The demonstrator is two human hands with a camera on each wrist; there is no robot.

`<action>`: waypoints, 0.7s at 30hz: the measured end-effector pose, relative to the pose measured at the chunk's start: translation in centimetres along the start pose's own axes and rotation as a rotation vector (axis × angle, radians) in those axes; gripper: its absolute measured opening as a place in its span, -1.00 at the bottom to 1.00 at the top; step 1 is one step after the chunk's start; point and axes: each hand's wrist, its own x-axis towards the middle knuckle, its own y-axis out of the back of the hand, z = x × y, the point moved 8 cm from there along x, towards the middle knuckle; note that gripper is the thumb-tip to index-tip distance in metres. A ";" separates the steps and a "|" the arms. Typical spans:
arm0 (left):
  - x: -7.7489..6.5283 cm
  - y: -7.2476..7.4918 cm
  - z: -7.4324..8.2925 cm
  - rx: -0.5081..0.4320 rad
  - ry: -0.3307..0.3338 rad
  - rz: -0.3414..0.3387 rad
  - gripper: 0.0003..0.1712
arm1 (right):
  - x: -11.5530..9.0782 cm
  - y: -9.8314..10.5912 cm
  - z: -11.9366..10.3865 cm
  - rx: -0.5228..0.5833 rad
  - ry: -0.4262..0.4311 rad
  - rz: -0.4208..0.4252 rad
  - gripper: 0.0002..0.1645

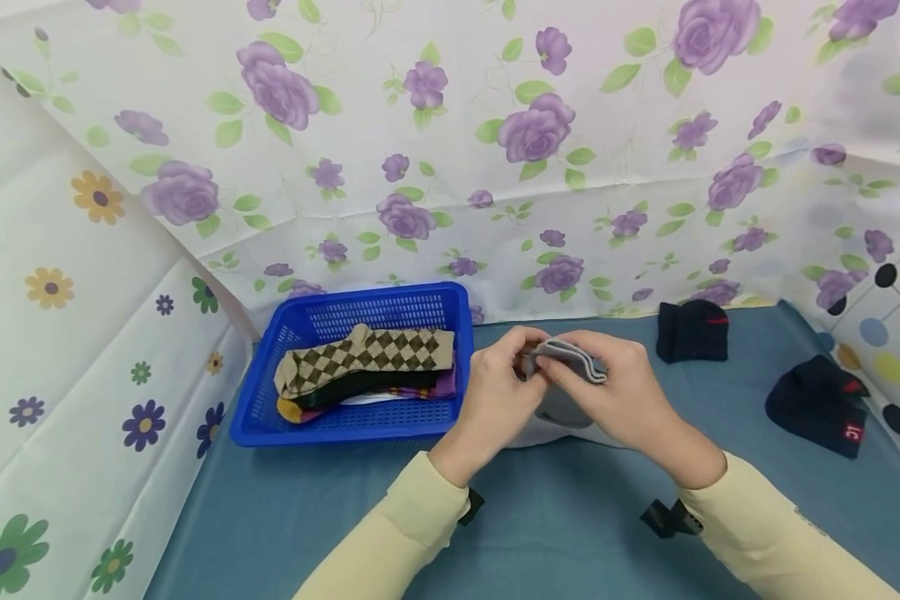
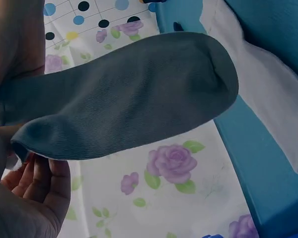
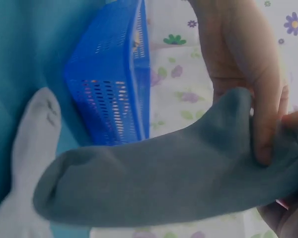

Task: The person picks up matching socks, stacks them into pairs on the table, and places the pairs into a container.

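Note:
Both hands hold a grey sock (image 1: 564, 408) by its cuff, which the head view shows folded in layers between the fingertips. My left hand (image 1: 498, 400) pinches the cuff's left side, and my right hand (image 1: 622, 387) grips its right side with the thumb on top. From there the sock's foot hangs away from the hands, as the left wrist view shows along the sock (image 2: 134, 99) and the right wrist view along the same sock (image 3: 134, 186). On the table beneath lies a light grey or white sock (image 3: 34, 134), partly hidden by the hands in the head view.
To the left stands a blue plastic basket (image 1: 461, 308) with several socks inside, a brown-and-beige diamond-patterned sock (image 1: 390, 350) on top. Two dark folded cloth items with red marks, one farther back (image 1: 692, 331) and one nearer (image 1: 817, 408), lie right on the blue-green tabletop (image 1: 570, 533). Flowered sheets hang behind.

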 end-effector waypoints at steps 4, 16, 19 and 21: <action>0.0 0.0 0.2 -0.015 -0.011 0.003 -0.71 | 0.7 0.6 -1.1 -0.040 0.081 0.050 -0.74; -0.5 -0.9 -0.1 -0.076 -0.034 -0.048 -0.79 | 2.0 1.6 -3.4 -0.031 0.239 -0.027 -0.62; -0.7 -1.2 -0.2 -0.112 -0.056 -0.055 -0.82 | 2.0 2.1 -3.3 -0.026 0.232 -0.020 -0.59; -0.7 -1.2 -0.4 -0.133 -0.054 -0.051 -0.80 | 2.0 2.5 -3.3 -0.031 0.224 -0.014 -0.58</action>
